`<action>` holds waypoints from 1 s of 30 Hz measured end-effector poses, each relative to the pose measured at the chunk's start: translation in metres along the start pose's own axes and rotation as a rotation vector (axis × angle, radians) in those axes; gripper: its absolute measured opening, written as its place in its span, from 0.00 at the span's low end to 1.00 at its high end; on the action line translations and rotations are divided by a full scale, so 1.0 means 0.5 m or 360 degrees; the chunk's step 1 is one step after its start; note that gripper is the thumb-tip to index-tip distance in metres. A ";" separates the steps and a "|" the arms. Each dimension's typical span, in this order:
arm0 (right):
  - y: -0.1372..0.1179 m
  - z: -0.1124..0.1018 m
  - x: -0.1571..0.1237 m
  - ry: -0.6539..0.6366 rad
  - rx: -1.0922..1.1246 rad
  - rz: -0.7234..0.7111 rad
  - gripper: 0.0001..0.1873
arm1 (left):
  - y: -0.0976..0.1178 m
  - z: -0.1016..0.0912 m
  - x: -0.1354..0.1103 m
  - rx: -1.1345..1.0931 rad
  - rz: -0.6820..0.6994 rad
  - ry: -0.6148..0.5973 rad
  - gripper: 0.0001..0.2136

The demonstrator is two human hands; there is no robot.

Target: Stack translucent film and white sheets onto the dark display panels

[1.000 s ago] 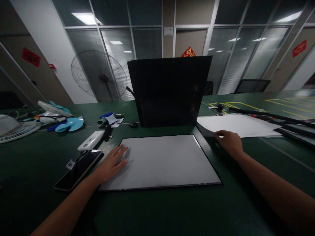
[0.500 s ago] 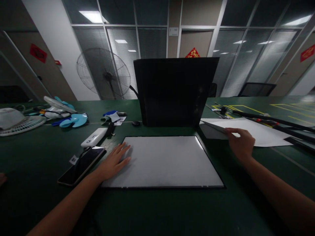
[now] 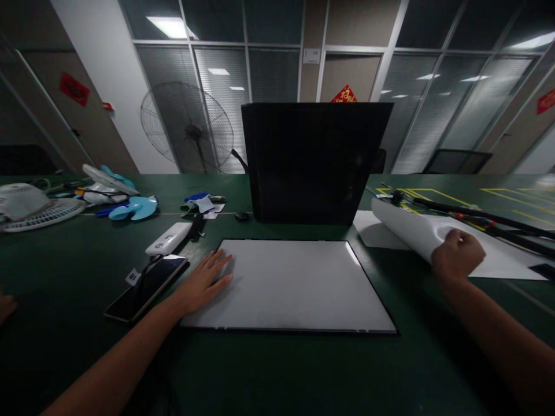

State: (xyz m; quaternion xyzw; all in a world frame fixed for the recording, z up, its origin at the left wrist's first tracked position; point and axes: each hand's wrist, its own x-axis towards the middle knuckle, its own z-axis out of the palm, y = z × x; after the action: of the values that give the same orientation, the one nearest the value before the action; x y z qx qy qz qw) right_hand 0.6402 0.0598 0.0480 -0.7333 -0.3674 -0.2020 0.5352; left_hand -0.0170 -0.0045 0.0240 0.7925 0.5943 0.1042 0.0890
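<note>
A flat white panel with a thin black edge (image 3: 295,289) lies in front of me on the green table. My left hand (image 3: 206,282) rests on its left side, fingers spread. Off to the right, my right hand (image 3: 459,254) pinches a white sheet (image 3: 411,228), whose near side is lifted and curls upward. Under the curl, another white sheet (image 3: 377,231) shows flat on the table. The fingertips of my right hand are partly turned from view.
A large black panel (image 3: 316,162) stands upright behind the white one. Left of my hand lie a phone (image 3: 147,289) and a white device (image 3: 169,238). Fan parts (image 3: 134,208) sit at far left; black strips (image 3: 511,225) lie at right. Another person's hand (image 3: 6,306) shows at the left edge.
My right hand has moved right and toward me, pulling the sheet's edge with it, so the sheet now curls up. My left hand stays on the panel.
</note>
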 end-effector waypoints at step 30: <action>-0.223 -0.103 -0.262 -0.1726 -0.0167 -0.1363 0.26 | -0.008 0.016 0.004 -0.0005 -0.0002 0.0044 0.37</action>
State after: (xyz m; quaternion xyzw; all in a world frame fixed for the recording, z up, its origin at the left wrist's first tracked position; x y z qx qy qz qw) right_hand 0.4761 -0.0131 0.0467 -0.5461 -0.8299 -0.0178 0.1129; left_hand -0.0182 -0.0018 0.0155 0.7905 0.5957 0.1161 0.0820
